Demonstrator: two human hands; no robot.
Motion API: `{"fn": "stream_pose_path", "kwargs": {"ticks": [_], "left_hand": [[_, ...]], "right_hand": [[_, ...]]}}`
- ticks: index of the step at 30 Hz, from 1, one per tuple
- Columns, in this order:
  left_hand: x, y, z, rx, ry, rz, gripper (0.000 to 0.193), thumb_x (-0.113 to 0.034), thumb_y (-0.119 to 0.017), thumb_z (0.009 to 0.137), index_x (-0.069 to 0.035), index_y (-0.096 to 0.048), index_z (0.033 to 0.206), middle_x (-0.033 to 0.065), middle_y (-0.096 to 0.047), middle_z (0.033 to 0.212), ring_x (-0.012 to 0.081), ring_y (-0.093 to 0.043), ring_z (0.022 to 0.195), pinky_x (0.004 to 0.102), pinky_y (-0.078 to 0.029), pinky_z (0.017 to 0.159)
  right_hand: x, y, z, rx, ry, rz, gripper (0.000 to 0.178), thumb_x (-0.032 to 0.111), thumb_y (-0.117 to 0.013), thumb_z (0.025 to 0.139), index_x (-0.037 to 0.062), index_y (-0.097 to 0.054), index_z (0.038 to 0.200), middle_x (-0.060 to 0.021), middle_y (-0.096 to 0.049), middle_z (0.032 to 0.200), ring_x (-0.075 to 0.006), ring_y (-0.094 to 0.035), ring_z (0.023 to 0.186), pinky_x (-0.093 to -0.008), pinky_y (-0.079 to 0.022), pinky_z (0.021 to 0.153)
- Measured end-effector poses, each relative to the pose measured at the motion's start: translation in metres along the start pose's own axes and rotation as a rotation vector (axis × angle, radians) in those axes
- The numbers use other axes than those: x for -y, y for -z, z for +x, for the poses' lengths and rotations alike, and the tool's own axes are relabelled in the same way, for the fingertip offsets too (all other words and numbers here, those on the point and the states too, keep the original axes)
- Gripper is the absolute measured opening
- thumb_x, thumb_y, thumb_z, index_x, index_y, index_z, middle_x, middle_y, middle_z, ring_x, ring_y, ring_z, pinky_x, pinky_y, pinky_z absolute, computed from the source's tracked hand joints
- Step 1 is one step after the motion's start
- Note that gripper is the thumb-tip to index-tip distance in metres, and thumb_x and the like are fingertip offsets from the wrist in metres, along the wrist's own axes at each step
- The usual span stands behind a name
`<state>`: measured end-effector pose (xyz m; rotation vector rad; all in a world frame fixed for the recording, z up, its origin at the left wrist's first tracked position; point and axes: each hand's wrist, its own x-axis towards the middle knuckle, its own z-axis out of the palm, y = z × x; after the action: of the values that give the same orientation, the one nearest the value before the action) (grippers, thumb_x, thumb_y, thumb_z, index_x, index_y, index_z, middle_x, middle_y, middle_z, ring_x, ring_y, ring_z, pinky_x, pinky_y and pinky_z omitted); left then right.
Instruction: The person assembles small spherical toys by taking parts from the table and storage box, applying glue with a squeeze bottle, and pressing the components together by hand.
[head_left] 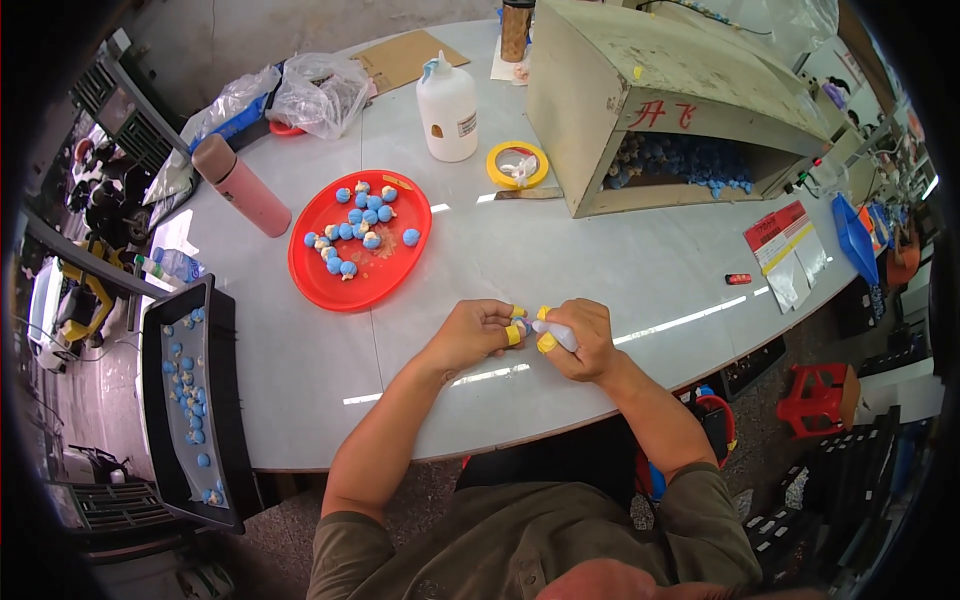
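Over the near middle of the table, my left hand (470, 338) pinches a small blue ball (523, 325), mostly hidden by the fingers. My right hand (590, 342) is wrapped round a small whitish squeeze bottle (563, 336), its tip pointing left at the ball. Yellow tape covers fingertips on both hands. Left of them, a round red tray (330, 290) carries several blue balls (371, 240) with cream-coloured parts. More such balls lie in a long black bin (232, 400) at the left table edge.
Behind stand a pink flask (245, 190), a large white bottle (447, 115) and a yellow tape roll (517, 165) beside a knife (530, 194). A beige box (690, 80) with blue pieces inside fills the back right. A red marked packet (785, 250) lies at right.
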<state>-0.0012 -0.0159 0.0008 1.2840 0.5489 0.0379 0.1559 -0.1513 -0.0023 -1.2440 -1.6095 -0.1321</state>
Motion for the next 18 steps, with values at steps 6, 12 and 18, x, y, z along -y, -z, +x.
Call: {"fn": "stream_pose_path", "kwargs": {"ticks": [6,12,18], "left_hand": [[-0.001,0.0001,-0.0003,-0.023,0.005,-0.014,0.039,-0.01,-0.069,0.087,0.008,-0.057,0.119,0.0096,-0.067,0.095,0.0113,-0.066,0.083,0.0184,-0.048,0.062],[0.001,0.002,0.0006,-0.023,-0.015,-0.08,0.039,-0.011,-0.068,0.087,0.009,-0.056,0.119,0.0102,-0.067,0.096,0.0123,-0.065,0.083,0.0181,-0.047,0.061],[0.0035,0.0035,0.0021,-0.047,-0.005,-0.109,0.035,-0.009,-0.067,0.088,0.009,-0.057,0.117,0.0116,-0.066,0.1,0.0145,-0.066,0.086,0.0198,-0.048,0.063]], "right_hand": [[0.0019,0.003,-0.0005,0.021,0.035,-0.082,0.019,0.011,-0.07,0.069,0.0019,-0.06,0.084,-0.0093,-0.062,0.069,-0.025,-0.055,0.051,-0.0332,-0.042,0.048],[0.0059,0.0052,0.0012,0.032,0.064,-0.119,0.019,0.011,-0.069,0.069,0.0025,-0.06,0.083,-0.0078,-0.062,0.07,-0.024,-0.056,0.051,-0.0329,-0.042,0.048],[0.0048,0.0031,-0.0002,0.025,0.065,-0.124,0.021,0.011,-0.07,0.066,0.0026,-0.059,0.082,-0.0075,-0.06,0.067,-0.024,-0.056,0.051,-0.0325,-0.042,0.047]]}}
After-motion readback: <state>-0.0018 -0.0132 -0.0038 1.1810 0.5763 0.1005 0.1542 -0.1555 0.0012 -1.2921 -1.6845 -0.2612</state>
